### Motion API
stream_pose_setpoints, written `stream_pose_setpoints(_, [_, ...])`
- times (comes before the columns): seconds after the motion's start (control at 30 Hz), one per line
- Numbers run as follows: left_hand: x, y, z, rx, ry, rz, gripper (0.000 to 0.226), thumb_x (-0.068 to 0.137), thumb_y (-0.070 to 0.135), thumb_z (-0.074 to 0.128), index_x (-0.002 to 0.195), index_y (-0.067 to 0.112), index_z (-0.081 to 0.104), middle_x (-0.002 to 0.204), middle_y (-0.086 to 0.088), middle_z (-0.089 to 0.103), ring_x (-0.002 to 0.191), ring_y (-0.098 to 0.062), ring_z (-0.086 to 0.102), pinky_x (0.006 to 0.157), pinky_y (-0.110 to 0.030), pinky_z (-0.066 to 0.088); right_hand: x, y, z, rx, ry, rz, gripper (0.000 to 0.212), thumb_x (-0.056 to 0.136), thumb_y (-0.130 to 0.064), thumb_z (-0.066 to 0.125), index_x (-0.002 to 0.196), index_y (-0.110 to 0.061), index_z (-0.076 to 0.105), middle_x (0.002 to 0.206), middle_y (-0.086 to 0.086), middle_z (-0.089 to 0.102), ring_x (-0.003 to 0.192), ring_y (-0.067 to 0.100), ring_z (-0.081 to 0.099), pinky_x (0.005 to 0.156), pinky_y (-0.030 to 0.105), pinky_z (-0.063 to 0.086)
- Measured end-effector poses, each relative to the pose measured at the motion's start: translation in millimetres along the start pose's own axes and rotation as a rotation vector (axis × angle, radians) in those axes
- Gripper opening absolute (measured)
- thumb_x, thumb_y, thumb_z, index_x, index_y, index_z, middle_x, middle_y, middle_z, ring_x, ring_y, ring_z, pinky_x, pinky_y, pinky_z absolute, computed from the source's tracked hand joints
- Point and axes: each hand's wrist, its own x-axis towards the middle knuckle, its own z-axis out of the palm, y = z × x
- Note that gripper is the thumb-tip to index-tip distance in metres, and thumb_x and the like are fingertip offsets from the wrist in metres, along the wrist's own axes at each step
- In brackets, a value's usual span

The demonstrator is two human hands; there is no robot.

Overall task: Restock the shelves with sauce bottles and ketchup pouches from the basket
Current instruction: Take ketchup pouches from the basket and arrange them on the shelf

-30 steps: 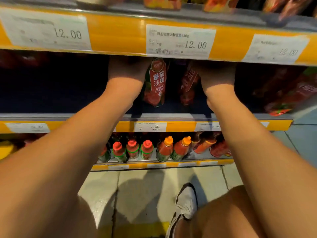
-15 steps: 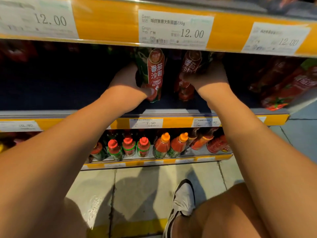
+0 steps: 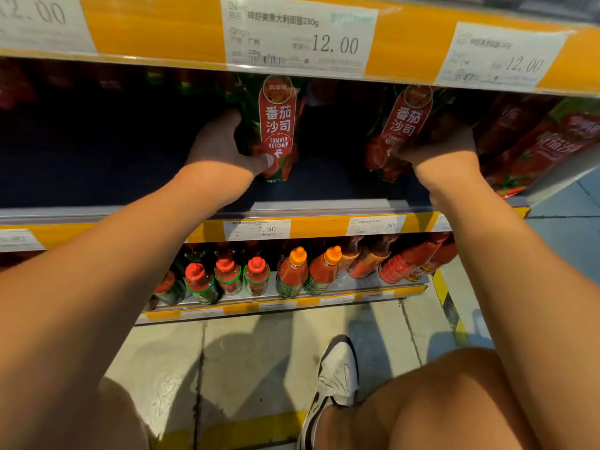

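Now: both arms stretched forward and up into middle shelf (image 3: 308, 206). Left hand (image 3: 220, 146) at 11 o'clock, wrist bent inward, fingers curled round left edge of upright ketchup pouch (image 3: 276, 125), thumb pressed on its lower front. Right hand (image 3: 444, 144) at 1 o'clock, knuckles up, gripping second ketchup pouch (image 3: 402, 131), tilted, top leaning toward 1 o'clock; fingers behind pouch, hidden. Further pouches (image 3: 545, 144) slumped at 2 o'clock, just beside right hand. Sauce bottles (image 3: 292, 271) in row on lower shelf, 6 o'clock of pouches. White shoe (image 3: 337, 371) on tiled floor below.
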Motion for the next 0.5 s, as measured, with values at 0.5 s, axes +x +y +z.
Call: stream_pose_setpoints(0.5, [11.3,8.0,30.1,0.104,-0.005,0.075,0.061,0.081,0.028,0.086,0.134,0.022,0.055,0.141,-0.002,0.061,0.130,-0.025,0.058,0.109,-0.043,0.047,13.5,35.5,2.4,-0.121,0.031,-0.048,0.051,0.085,-0.021,0.083,0.130,-0.008,0.063,0.122,-0.001,0.068,0.113,0.014,0.062,0.091,0.014,0.050])
